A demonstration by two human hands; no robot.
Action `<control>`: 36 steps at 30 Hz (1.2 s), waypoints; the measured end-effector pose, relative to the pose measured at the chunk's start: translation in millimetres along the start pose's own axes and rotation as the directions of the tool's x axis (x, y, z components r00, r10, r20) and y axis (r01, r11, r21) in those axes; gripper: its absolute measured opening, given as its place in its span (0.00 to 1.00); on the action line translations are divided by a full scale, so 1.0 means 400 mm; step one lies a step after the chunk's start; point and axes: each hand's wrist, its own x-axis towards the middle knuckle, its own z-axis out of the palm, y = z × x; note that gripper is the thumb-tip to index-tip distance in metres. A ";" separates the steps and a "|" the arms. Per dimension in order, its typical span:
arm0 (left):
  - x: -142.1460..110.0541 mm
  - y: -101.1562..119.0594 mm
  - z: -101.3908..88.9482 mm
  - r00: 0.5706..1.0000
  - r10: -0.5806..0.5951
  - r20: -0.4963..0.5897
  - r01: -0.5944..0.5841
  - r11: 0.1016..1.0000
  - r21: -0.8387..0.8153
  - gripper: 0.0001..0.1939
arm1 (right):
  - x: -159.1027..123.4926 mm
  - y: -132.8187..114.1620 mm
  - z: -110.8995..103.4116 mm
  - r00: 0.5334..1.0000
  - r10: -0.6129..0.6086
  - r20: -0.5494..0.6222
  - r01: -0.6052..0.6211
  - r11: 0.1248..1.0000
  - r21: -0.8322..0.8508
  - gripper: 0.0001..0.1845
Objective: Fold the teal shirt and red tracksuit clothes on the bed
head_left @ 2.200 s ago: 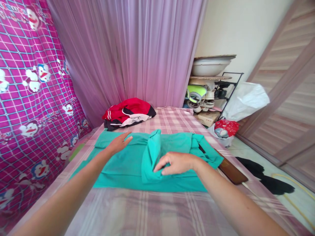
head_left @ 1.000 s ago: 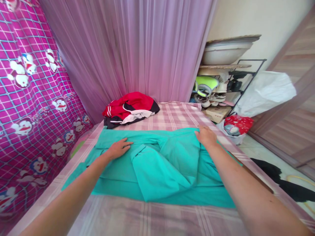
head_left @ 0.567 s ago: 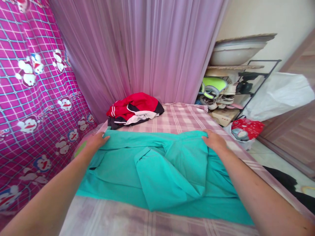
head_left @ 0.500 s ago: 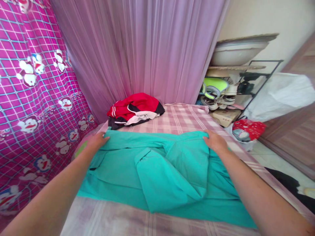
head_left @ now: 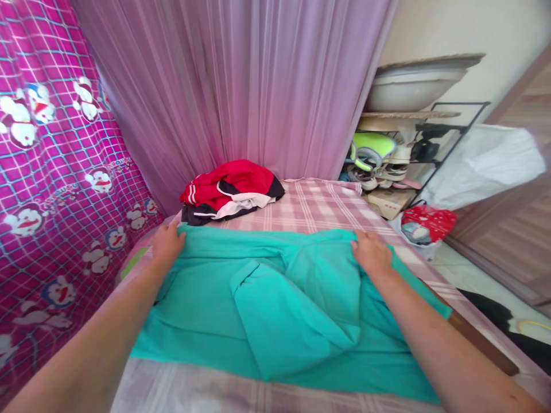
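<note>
A teal long-sleeved garment (head_left: 206,292), which looks like a jacket or shirt, lies spread across the bed. One sleeve (head_left: 288,321) is folded over its middle, the cuff toward the upper left. My left hand (head_left: 169,244) grips the garment's far left corner, fingers closed on the cloth. At the far edge to the right, my right hand (head_left: 371,251) pinches the fabric between thumb and fingers. The cloth between both hands runs fairly straight. Part of the garment's right side is hidden under my right forearm.
A crumpled red, black and white garment (head_left: 235,192) lies beyond, near the purple curtain (head_left: 258,86). Plaid bedding (head_left: 318,201) covers the bed. A pink patterned curtain (head_left: 55,189) hangs left. At right stand a shoe rack (head_left: 456,137), a white bag (head_left: 486,166) and a red bag (head_left: 430,221).
My left hand has shifted slightly and turned at its corner, and the view has moved a little. Both hands still hold the teal garment, whose right part now spreads farther out past my right hand.
</note>
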 end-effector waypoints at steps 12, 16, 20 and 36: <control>-0.145 0.223 0.063 0.612 0.768 0.190 -0.620 0.615 -0.487 0.31 | -0.066 -0.340 -0.095 0.729 -0.679 0.088 0.627 0.714 0.310 0.18; -0.160 0.223 0.085 0.618 0.690 0.377 -0.535 0.721 -0.441 0.28 | -0.088 -0.352 -0.061 0.615 -0.774 0.152 0.714 0.628 0.311 0.20; -0.154 0.239 0.083 0.675 0.650 0.348 -0.531 0.756 -0.383 0.25 | -0.098 -0.331 -0.054 0.578 -0.798 0.173 0.727 0.599 0.336 0.23; -0.164 0.341 0.113 0.705 0.549 0.448 -0.476 0.835 -0.275 0.32 | -0.059 -0.319 -0.026 0.739 -0.673 0.029 0.596 0.675 0.435 0.26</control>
